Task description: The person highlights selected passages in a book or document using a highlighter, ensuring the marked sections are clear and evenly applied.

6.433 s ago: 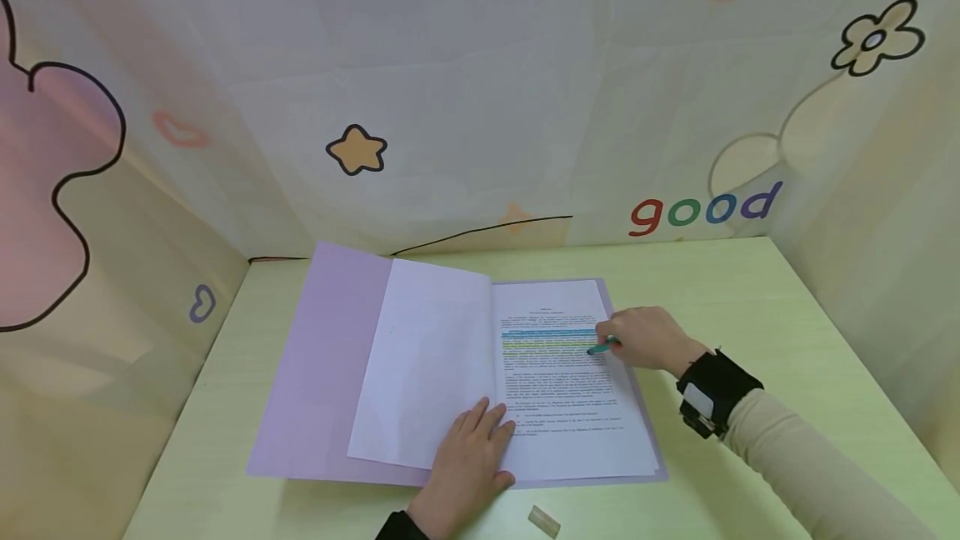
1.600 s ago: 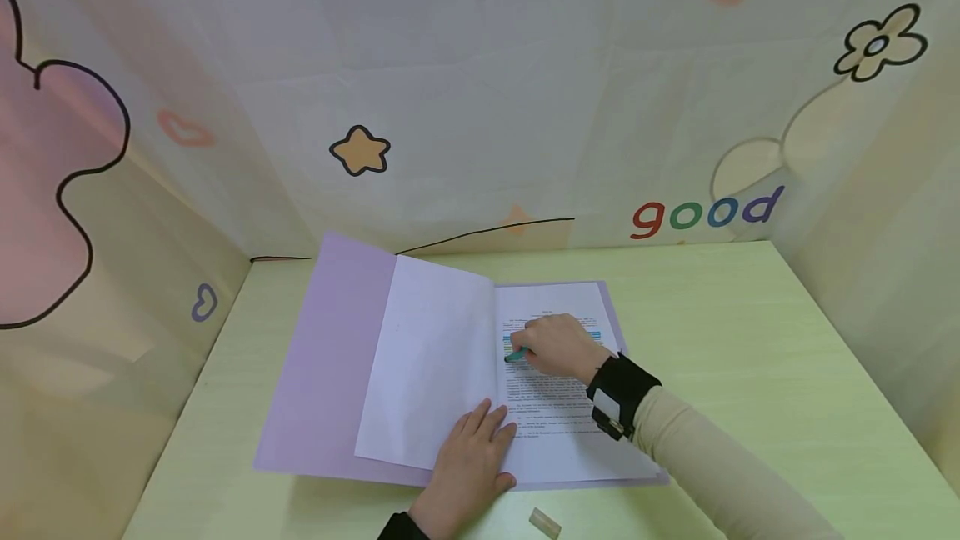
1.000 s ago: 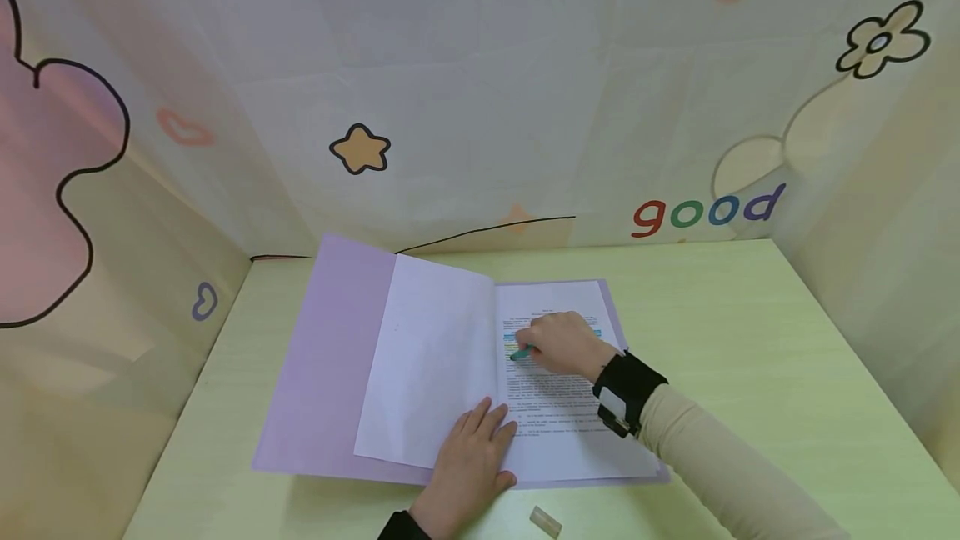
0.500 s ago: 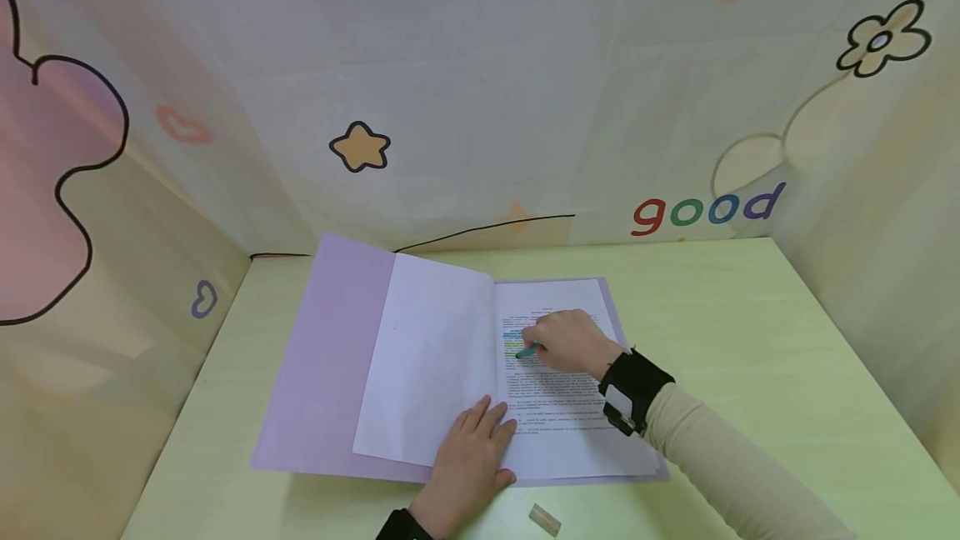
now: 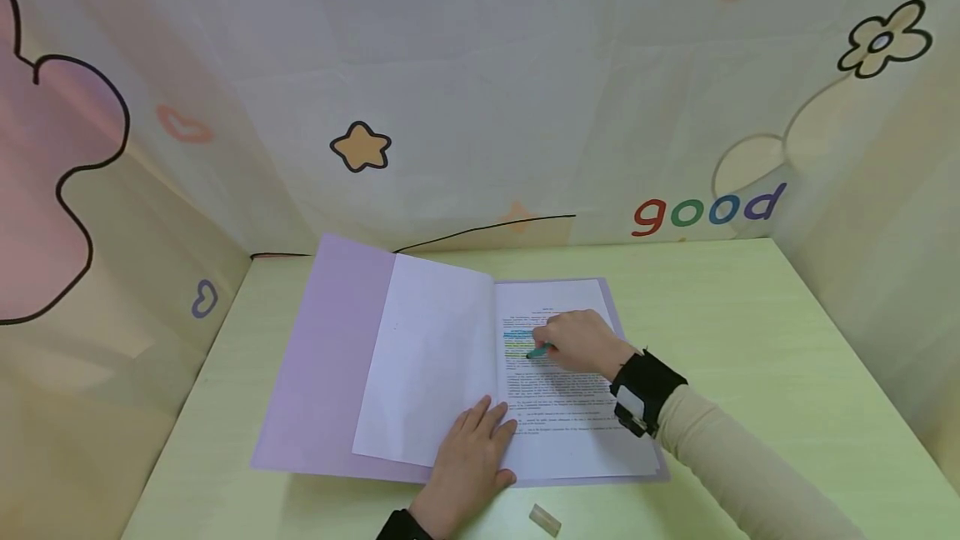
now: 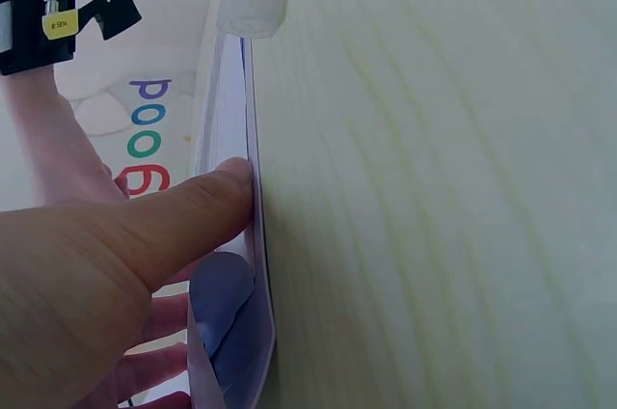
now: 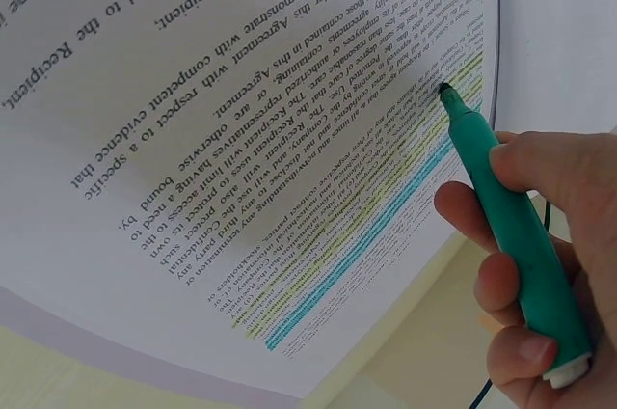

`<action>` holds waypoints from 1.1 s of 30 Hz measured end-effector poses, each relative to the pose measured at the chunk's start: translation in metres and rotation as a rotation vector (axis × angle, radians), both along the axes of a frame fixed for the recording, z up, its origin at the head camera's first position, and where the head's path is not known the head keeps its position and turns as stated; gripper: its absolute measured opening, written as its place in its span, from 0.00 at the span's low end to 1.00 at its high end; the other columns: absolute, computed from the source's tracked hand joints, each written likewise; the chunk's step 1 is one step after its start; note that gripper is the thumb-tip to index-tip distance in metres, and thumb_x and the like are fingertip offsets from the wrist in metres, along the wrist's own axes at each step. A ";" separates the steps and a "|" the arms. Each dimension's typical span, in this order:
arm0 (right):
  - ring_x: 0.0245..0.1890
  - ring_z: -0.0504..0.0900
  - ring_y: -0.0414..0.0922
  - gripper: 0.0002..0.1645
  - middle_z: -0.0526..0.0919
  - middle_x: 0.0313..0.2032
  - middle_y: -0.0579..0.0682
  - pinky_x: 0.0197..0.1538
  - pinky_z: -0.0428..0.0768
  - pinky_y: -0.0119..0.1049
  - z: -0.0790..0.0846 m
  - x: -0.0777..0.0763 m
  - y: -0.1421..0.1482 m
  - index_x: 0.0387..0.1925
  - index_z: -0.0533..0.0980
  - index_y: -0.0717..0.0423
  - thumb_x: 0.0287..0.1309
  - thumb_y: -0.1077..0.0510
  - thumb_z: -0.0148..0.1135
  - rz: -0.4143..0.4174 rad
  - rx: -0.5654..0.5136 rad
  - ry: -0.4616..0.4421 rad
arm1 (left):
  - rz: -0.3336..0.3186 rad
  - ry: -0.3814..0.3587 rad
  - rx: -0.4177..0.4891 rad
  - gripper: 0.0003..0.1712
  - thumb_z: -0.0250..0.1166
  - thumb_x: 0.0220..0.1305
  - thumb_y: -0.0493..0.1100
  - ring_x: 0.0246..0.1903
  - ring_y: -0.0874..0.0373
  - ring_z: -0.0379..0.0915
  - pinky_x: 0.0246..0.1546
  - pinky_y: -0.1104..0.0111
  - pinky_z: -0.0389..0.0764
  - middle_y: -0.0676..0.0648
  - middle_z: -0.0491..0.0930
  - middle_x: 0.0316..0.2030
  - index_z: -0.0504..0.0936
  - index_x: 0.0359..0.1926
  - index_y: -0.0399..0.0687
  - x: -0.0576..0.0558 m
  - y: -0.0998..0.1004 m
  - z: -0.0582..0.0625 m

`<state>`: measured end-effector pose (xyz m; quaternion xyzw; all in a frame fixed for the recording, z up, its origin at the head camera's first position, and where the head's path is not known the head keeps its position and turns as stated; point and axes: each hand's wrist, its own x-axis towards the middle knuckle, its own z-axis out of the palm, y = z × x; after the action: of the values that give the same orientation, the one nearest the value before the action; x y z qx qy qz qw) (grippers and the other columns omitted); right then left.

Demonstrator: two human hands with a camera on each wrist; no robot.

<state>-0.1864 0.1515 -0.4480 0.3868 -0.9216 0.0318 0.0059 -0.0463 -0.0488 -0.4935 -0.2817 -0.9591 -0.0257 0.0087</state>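
Head view, table [image 5: 750, 315]: green marker [image 5: 539, 351] shifted rightward along one printed page [image 5: 577, 457]; another line presumably being marked.
Purple folder [image 5: 322, 357]: one, opened between table's side edges.
Hands: two; left hand [image 5: 471, 458] laid straight-fingered across folder's near edge, marker gripped by right hand [image 5: 583, 342].
Marker: one, tip at page's upper half.
Translucent cylinder [image 5: 545, 521]: one, off folder's near edge.

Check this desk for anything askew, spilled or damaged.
Nothing looks spilled or damaged. The purple folder's left cover does not lie flat: a shadow shows beneath it. A small translucent piece, perhaps the cap of the green marker, lies loose on the table.
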 end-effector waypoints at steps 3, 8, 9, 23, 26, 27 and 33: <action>0.18 0.67 0.36 0.06 0.82 0.27 0.44 0.19 0.68 0.28 0.000 0.000 0.003 0.28 0.80 0.47 0.48 0.61 0.61 -0.002 -0.003 0.003 | 0.003 -0.003 -0.006 0.37 0.65 0.47 0.61 0.62 0.49 0.53 0.60 0.59 0.61 0.46 0.66 0.60 0.72 0.56 0.50 0.000 0.001 0.001; 0.18 0.67 0.36 0.06 0.81 0.26 0.44 0.19 0.67 0.28 -0.002 -0.001 0.008 0.28 0.79 0.47 0.47 0.61 0.61 0.001 -0.001 0.017 | 0.004 0.001 -0.007 0.37 0.65 0.47 0.61 0.62 0.49 0.53 0.60 0.60 0.61 0.46 0.66 0.60 0.72 0.56 0.50 0.000 0.001 0.001; 0.18 0.67 0.36 0.05 0.81 0.26 0.44 0.19 0.68 0.28 -0.002 -0.002 0.009 0.28 0.79 0.47 0.48 0.61 0.61 0.002 0.003 0.021 | 0.004 0.002 -0.006 0.37 0.66 0.47 0.61 0.62 0.49 0.53 0.60 0.60 0.61 0.46 0.66 0.60 0.72 0.56 0.50 0.000 0.001 0.000; 0.20 0.68 0.37 0.04 0.82 0.27 0.44 0.21 0.67 0.28 0.001 0.000 0.020 0.28 0.79 0.48 0.49 0.60 0.61 -0.019 0.020 -0.008 | 0.002 0.006 0.009 0.37 0.66 0.46 0.61 0.62 0.48 0.54 0.60 0.59 0.61 0.46 0.66 0.60 0.73 0.56 0.50 0.000 0.001 -0.001; 0.20 0.68 0.37 0.05 0.82 0.28 0.44 0.20 0.65 0.28 0.001 0.000 0.022 0.29 0.79 0.47 0.49 0.60 0.62 -0.030 0.030 -0.011 | 0.006 0.000 0.006 0.37 0.66 0.46 0.61 0.62 0.49 0.53 0.60 0.59 0.61 0.46 0.66 0.60 0.72 0.56 0.50 0.000 0.001 0.000; 0.20 0.68 0.38 0.05 0.82 0.28 0.44 0.20 0.65 0.28 0.001 0.000 0.023 0.29 0.80 0.47 0.49 0.59 0.62 -0.032 0.032 -0.011 | 0.006 -0.001 0.004 0.37 0.66 0.46 0.61 0.62 0.49 0.53 0.60 0.59 0.61 0.46 0.66 0.60 0.72 0.56 0.50 0.000 0.001 0.000; 0.20 0.67 0.38 0.05 0.82 0.28 0.44 0.17 0.61 0.27 0.003 0.000 0.028 0.29 0.80 0.47 0.48 0.60 0.62 -0.040 0.027 -0.017 | 0.004 -0.001 -0.003 0.37 0.65 0.47 0.62 0.62 0.48 0.53 0.60 0.59 0.60 0.46 0.66 0.60 0.72 0.56 0.50 0.001 0.001 0.000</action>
<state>-0.1860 0.1797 -0.4453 0.3680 -0.9295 0.0226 -0.0063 -0.0457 -0.0477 -0.4932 -0.2799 -0.9597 -0.0244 0.0081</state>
